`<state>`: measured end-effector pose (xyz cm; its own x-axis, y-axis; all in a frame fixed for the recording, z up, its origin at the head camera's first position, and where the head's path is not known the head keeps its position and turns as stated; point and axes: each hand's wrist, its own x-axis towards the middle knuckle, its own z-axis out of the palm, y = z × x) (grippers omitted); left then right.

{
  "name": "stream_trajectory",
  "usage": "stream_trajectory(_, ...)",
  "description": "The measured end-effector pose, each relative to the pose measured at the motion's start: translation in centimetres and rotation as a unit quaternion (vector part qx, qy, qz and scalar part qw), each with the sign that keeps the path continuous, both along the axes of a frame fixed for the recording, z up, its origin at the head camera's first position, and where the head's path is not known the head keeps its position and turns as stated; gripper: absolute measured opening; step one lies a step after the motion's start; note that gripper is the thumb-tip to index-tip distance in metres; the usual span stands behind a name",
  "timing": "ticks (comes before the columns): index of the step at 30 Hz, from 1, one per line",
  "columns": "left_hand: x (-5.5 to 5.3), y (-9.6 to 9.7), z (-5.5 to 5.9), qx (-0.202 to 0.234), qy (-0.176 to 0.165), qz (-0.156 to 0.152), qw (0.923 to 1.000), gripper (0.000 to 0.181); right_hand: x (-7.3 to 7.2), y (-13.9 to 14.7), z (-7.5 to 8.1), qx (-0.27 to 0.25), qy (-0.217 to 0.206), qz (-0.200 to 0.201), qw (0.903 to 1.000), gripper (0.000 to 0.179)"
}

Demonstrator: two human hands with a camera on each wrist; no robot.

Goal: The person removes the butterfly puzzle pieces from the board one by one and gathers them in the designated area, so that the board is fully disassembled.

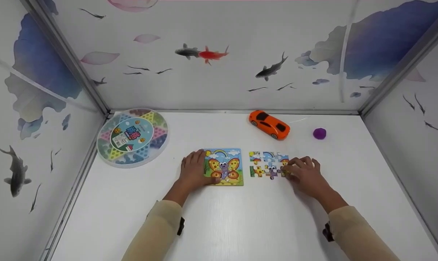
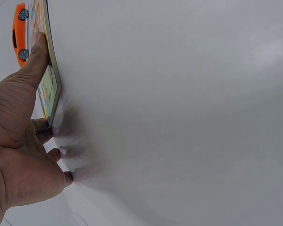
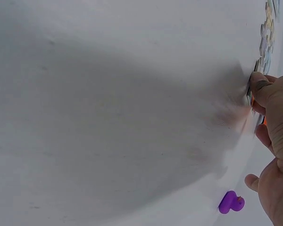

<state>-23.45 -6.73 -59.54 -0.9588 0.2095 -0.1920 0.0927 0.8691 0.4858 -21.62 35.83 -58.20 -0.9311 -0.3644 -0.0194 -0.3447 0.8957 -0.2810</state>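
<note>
A square butterfly jigsaw board [image 1: 223, 159] lies flat on the table, in front of my left hand [image 1: 193, 170]. That hand's straight thumb [image 2: 36, 59] presses on the face of the board near its lower edge, while its other fingers rest along the left side and on the table. To the right, loose jigsaw pieces [image 1: 269, 156] lie in two short rows. My right hand [image 1: 306, 177] pinches the puzzle piece [image 1: 285, 172] at the right end of the lower row between thumb and fingers. Those fingers partly hide the piece.
Behind the pieces stands an orange toy car [image 1: 269, 125]. A small purple toy duck [image 3: 231, 202] sits to the back right. At the back left lies a round, star-patterned Chinese checkers case [image 1: 161, 146]. Printed walls [image 1: 219, 87] bound the white table [image 1: 219, 221] at back and sides.
</note>
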Motion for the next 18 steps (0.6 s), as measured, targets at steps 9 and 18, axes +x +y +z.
stream_trajectory(9,0.1,-0.1,0.3,0.003,0.005,-0.007,1.0,0.122,-0.1,-0.8,0.5,0.001,-0.008,-0.007,0.9999,0.032)
stream_trajectory(18,0.1,-0.3,0.3,0.025,0.003,-0.01,0.9996,0.119,-0.8,-5.3,0.8,-0.018,-0.001,0.01,0.9998,0.033)
